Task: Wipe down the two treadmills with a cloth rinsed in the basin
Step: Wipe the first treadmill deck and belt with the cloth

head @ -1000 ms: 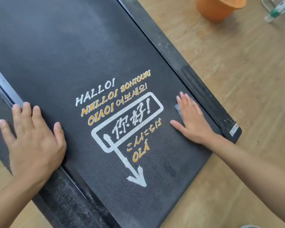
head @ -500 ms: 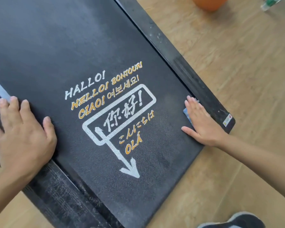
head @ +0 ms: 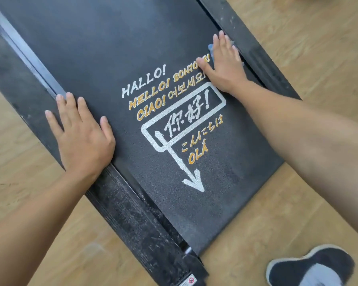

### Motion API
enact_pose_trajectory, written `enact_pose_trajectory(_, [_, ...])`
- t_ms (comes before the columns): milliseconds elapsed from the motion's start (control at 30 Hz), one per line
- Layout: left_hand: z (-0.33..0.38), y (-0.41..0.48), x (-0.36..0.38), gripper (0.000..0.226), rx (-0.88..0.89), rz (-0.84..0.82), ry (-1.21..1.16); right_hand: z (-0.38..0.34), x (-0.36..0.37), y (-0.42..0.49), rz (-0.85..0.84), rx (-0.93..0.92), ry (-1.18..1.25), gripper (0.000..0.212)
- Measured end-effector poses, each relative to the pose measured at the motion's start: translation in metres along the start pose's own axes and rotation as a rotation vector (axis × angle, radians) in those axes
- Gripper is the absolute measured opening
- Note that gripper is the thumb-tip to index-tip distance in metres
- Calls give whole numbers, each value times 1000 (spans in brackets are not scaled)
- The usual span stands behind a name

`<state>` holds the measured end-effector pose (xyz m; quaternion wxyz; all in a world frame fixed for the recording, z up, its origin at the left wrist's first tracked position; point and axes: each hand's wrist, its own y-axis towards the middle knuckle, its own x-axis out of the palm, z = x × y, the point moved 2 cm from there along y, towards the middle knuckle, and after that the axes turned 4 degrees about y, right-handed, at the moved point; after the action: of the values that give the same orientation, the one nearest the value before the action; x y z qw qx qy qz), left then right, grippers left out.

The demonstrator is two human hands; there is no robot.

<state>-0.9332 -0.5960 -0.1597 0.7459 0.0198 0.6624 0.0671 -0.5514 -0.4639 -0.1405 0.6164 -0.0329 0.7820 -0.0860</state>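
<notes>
Two hands lie flat on the treadmill belt (head: 112, 48), fingers straight and curled round nothing. The left hand (head: 81, 133) braces at nine o'clock, across the seam where the belt meets the left side rail (head: 19, 79). The right hand (head: 223, 62) presses the blue cloth (head: 210, 47) down at one o'clock, just beside the right side rail (head: 256, 48); only slivers of cloth show round the fingers.

The wiping probably goes best with the palm's weight kept over the cloth and the strokes laid in overlapping lanes. The belt may creep under a push, so the left hand's brace looks useful.

The groove along the right side rail could snag fingertips or bunch the cloth. Bare belt toward eleven and twelve o'clock leaves the most room for a stroke. The belt ends at five o'clock, where a shoe (head: 310, 267) stands on the wooden floor (head: 318, 38), near the treadmill's end. Both rails look dusty. No basin is in view.
</notes>
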Motion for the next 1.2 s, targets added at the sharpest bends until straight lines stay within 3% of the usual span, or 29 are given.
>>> enact_pose_trajectory(300, [-3,0,-3,70,-20,29,-48,2,32,-187,-165,-170,60,74])
enact_pose_trajectory(400, [-3,1,-3,70,-12,38,-50,11,6,-179,-183,-81,260,75])
enact_pose_trajectory(467, [-3,1,-4,70,-19,38,-48,18,-9,-167,-135,-89,211,75])
enact_pose_trajectory(533, [-2,1,-2,70,-20,38,-37,22,-17,-157,-118,-131,92,61])
enact_pose_trajectory(633, [-2,0,-2,71,-24,31,-16,19,-27,-143,-238,-136,61,26])
enact_pose_trajectory(700, [-2,1,-1,70,-27,19,-3,13,-42,-130,-323,-167,45,17])
enact_pose_trajectory(833, [-3,3,-1,62,-24,-24,12,7,-86,-96,-322,-217,16,12])
enact_pose_trajectory(1033, [-8,4,2,62,-4,-88,53,19,-121,-60,-61,-305,208,13])
enact_pose_trajectory(1100, [-7,7,3,63,2,-115,108,33,-110,-58,-12,-334,156,15])
enact_pose_trajectory(1200, [-6,8,2,64,3,-126,182,55,-77,-70,-114,-368,-91,17])
